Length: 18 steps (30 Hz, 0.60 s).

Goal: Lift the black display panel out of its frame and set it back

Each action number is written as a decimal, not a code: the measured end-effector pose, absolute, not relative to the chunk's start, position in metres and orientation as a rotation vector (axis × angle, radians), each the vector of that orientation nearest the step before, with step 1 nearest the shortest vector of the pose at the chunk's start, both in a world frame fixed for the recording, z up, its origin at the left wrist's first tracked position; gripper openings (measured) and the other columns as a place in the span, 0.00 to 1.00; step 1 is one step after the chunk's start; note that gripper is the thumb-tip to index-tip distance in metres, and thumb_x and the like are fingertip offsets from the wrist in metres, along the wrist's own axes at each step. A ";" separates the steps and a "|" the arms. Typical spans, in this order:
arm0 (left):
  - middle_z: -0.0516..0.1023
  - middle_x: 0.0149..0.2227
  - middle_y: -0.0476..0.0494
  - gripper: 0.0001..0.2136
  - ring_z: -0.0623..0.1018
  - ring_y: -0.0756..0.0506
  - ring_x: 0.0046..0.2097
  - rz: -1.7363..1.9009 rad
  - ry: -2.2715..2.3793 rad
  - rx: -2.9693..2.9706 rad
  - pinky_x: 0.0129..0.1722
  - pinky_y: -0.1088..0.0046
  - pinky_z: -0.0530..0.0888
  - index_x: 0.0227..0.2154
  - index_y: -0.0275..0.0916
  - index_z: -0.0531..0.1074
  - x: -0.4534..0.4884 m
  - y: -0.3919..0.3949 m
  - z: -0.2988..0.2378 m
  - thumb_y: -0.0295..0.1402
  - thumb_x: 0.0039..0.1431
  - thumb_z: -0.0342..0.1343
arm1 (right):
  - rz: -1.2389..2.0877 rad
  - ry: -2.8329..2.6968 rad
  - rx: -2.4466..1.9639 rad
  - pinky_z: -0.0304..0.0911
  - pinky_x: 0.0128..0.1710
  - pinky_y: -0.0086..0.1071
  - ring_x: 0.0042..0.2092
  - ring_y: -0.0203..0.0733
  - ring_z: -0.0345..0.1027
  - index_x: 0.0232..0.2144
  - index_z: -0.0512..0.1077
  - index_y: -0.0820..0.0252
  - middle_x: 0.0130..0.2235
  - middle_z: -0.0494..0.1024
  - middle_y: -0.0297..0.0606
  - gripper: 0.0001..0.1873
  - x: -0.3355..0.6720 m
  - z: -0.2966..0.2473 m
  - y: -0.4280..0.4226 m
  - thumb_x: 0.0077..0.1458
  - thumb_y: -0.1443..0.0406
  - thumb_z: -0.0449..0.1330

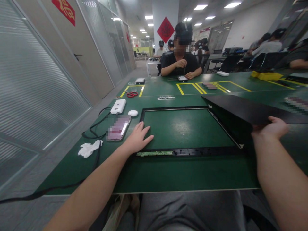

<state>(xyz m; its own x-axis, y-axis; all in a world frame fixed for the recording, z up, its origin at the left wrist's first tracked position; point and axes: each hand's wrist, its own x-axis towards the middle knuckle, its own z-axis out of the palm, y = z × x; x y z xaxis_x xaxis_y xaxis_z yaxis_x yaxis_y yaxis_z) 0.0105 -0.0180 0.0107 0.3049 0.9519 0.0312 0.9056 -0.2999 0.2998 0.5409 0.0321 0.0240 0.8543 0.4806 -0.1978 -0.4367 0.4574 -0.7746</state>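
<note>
Hands (138, 138) (273, 129) on blk frame (207, 151) & panel (245, 107); sign (65, 11): "福".

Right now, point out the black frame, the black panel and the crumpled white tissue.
Black frame (204, 151): head view, on its near bar.
Black panel (250, 108): head view, on the middle of its upper face.
White tissue (88, 149): head view, on the middle of the crumple.

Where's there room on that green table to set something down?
Bare green tabletop shows inside the black frame, right of the left hand, and between the frame and the tabletop's near edge. Left of the frame is crowded: phone, white device, crumpled tissue.
</note>
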 end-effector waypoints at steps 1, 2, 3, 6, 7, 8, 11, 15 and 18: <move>0.51 0.72 0.27 0.32 0.49 0.32 0.73 0.316 1.713 2.348 0.69 0.48 0.54 0.65 0.32 0.64 0.011 -0.018 0.010 0.51 0.66 0.46 | 0.578 -0.012 -0.947 0.71 0.26 0.26 0.31 0.33 0.70 0.27 0.61 0.57 0.34 0.70 0.33 0.06 0.537 0.025 0.031 0.47 0.72 0.52; 0.52 0.72 0.27 0.32 0.49 0.32 0.73 0.330 1.720 2.350 0.69 0.48 0.54 0.64 0.32 0.64 0.012 -0.017 0.010 0.51 0.66 0.46 | 0.592 0.029 -0.961 0.72 0.26 0.26 0.31 0.33 0.71 0.27 0.62 0.58 0.33 0.70 0.33 0.06 0.534 0.026 0.031 0.47 0.73 0.52; 0.52 0.72 0.27 0.32 0.49 0.32 0.73 0.338 1.725 2.349 0.68 0.47 0.55 0.64 0.32 0.64 0.013 -0.017 0.009 0.51 0.66 0.46 | 0.605 0.067 -0.983 0.72 0.26 0.26 0.31 0.34 0.71 0.27 0.62 0.58 0.33 0.71 0.33 0.06 0.533 0.026 0.031 0.46 0.73 0.52; 0.52 0.72 0.25 0.32 0.49 0.31 0.73 0.341 1.738 2.348 0.69 0.48 0.54 0.64 0.30 0.64 0.013 -0.015 0.007 0.50 0.67 0.46 | 0.620 0.134 -1.063 0.70 0.24 0.26 0.31 0.35 0.71 0.27 0.62 0.59 0.31 0.70 0.32 0.06 0.533 0.022 0.031 0.46 0.74 0.53; 0.52 0.72 0.25 0.32 0.50 0.31 0.73 0.350 1.740 2.347 0.69 0.48 0.54 0.64 0.31 0.65 0.012 -0.014 0.006 0.50 0.67 0.46 | 0.619 0.142 -1.078 0.70 0.23 0.26 0.30 0.35 0.71 0.27 0.63 0.59 0.30 0.70 0.32 0.06 0.535 0.021 0.032 0.46 0.74 0.53; 0.52 0.72 0.26 0.31 0.50 0.32 0.73 0.365 1.740 2.348 0.69 0.48 0.54 0.63 0.31 0.65 0.012 -0.014 0.005 0.50 0.66 0.46 | 0.620 0.144 -1.086 0.70 0.23 0.26 0.30 0.35 0.70 0.27 0.63 0.59 0.30 0.70 0.31 0.07 0.536 0.019 0.032 0.45 0.74 0.53; 0.54 0.71 0.27 0.30 0.51 0.32 0.73 0.396 1.734 2.344 0.68 0.47 0.55 0.63 0.33 0.66 0.011 -0.012 0.003 0.50 0.66 0.47 | 0.640 0.132 -1.077 0.71 0.24 0.26 0.29 0.33 0.70 0.28 0.64 0.59 0.30 0.70 0.30 0.08 0.539 0.015 0.032 0.46 0.75 0.53; 0.55 0.71 0.28 0.30 0.51 0.32 0.73 0.369 1.726 2.361 0.68 0.47 0.56 0.62 0.33 0.66 0.011 -0.012 0.004 0.50 0.66 0.47 | 0.660 0.128 -1.067 0.72 0.25 0.26 0.28 0.32 0.69 0.28 0.64 0.59 0.30 0.71 0.30 0.09 0.540 0.013 0.033 0.47 0.76 0.52; 0.54 0.71 0.26 0.31 0.50 0.32 0.73 0.314 1.727 2.370 0.69 0.49 0.55 0.63 0.31 0.65 0.012 -0.013 0.008 0.49 0.66 0.46 | 0.656 0.122 -1.061 0.73 0.27 0.26 0.29 0.32 0.71 0.30 0.65 0.59 0.32 0.73 0.31 0.10 0.540 0.011 0.035 0.47 0.77 0.51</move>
<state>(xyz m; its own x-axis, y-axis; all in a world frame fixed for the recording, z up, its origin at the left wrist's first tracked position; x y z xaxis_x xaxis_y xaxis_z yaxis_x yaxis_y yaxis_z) 0.0121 -0.0134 0.0082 0.2979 0.9528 0.0577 0.9123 -0.3020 0.2766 0.5404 0.0355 0.0112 0.8048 0.4408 -0.3974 -0.5541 0.3180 -0.7693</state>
